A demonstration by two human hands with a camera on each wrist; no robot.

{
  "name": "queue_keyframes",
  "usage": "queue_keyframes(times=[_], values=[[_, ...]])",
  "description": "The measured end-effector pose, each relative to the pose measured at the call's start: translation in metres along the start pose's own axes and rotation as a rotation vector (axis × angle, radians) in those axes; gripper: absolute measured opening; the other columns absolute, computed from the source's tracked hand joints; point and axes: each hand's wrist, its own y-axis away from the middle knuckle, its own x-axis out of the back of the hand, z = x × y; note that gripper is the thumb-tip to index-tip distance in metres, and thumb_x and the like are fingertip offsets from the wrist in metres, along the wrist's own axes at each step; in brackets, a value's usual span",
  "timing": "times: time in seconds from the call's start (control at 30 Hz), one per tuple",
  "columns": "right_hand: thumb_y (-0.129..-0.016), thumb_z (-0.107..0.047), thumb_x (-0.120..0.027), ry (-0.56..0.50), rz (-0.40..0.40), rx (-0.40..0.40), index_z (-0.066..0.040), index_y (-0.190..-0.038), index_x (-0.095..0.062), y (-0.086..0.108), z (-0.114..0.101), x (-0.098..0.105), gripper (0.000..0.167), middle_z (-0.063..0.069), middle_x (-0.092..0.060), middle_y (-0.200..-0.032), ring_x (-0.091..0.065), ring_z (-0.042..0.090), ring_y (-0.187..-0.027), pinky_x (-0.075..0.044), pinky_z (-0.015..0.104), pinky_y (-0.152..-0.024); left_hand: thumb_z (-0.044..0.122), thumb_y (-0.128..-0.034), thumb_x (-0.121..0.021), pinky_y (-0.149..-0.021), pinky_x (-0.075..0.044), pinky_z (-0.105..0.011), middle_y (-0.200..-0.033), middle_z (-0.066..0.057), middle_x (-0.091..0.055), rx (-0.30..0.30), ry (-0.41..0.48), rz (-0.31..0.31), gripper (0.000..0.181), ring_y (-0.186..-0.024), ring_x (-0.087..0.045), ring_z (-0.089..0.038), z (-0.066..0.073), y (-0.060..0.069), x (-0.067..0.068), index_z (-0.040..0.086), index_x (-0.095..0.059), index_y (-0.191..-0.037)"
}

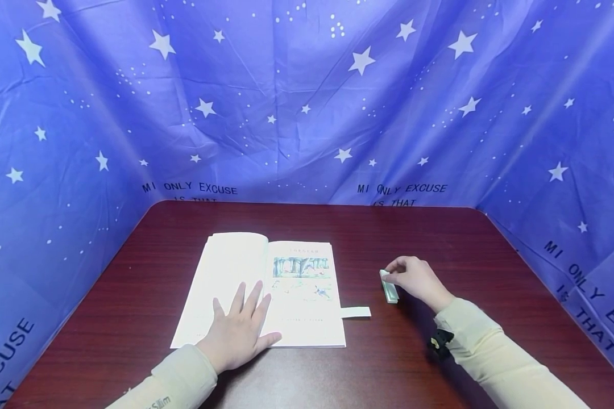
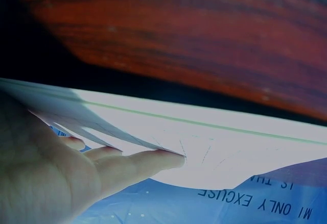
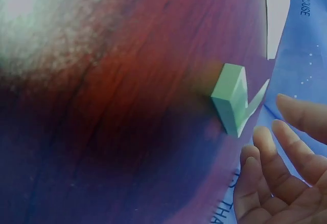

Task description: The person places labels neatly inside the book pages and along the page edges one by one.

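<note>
An open book (image 1: 307,335) lies on the table, its right page printed with pictures. My left hand (image 1: 235,335) rests on its lower left part with fingers spread and the thumb reaching over the right page; the left wrist view shows this hand (image 2: 102,178) along the pages (image 2: 225,142). To the right of the book, my right hand (image 1: 417,278) is at the far end of a small pale green block (image 1: 390,289). In the right wrist view a thin strip (image 3: 255,104) slants up from the block (image 3: 231,94), and the right hand (image 3: 286,173) has slightly bent fingers, thumb and forefinger apart.
A pale strip (image 1: 357,312) sticks out past the book's right edge, towards the green block. The dark red table (image 1: 297,221) has rounded far corners. Behind and on both sides hangs a blue curtain (image 1: 286,74) with white stars and lettering.
</note>
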Motion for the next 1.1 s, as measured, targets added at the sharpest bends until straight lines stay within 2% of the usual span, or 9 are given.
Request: queue_keyframes(times=[0.37,0.67,0.9,1.1], values=[[-0.082,-0.025,-0.077,-0.015,0.016,-0.041,-0.001,-0.098,-0.069,-0.002,0.009,-0.008,0.03,0.003,-0.066,-0.08,-0.055,0.014,-0.072,-0.043,0.029,-0.066,0.065,-0.0968,-0.04,-0.095,-0.031,-0.081,-0.163,-0.012,-0.027,-0.002,0.002,-0.009,0.076,-0.147,-0.027,-0.043,-0.001,-0.001,-0.002,0.01,-0.042,-0.149],[-0.078,-0.026,-0.081,0.011,0.024,-0.022,0.002,-0.109,-0.063,-0.002,0.01,-0.013,0.045,0.006,-0.06,-0.079,-0.053,0.017,-0.072,-0.04,0.029,-0.064,0.065,-0.0968,-0.04,-0.095,-0.03,-0.082,-0.163,-0.012,-0.027,0.002,0.008,-0.016,0.076,-0.148,-0.027,-0.043,0.0,-0.001,-0.001,0.01,-0.042,-0.15],[-0.08,-0.022,-0.079,0.001,0.008,-0.032,0.003,-0.109,-0.064,-0.002,0.009,-0.013,0.042,0.009,-0.066,-0.084,-0.059,0.019,-0.076,-0.044,0.03,-0.067,0.065,-0.0966,-0.04,-0.095,-0.03,-0.082,-0.163,-0.012,-0.027,0.005,0.009,-0.017,0.077,-0.148,-0.026,-0.043,-0.001,-0.001,-0.002,0.01,-0.041,-0.15],[-0.081,-0.022,-0.077,-0.007,-0.007,-0.046,0.002,-0.109,-0.065,-0.003,0.008,-0.013,0.039,0.008,-0.068,-0.083,-0.059,0.017,-0.076,-0.044,0.03,-0.067,0.065,-0.0966,-0.04,-0.096,-0.029,-0.082,-0.163,-0.012,-0.026,0.007,0.011,-0.017,0.077,-0.148,-0.026,-0.043,-0.001,-0.001,-0.003,0.01,-0.041,-0.15]])
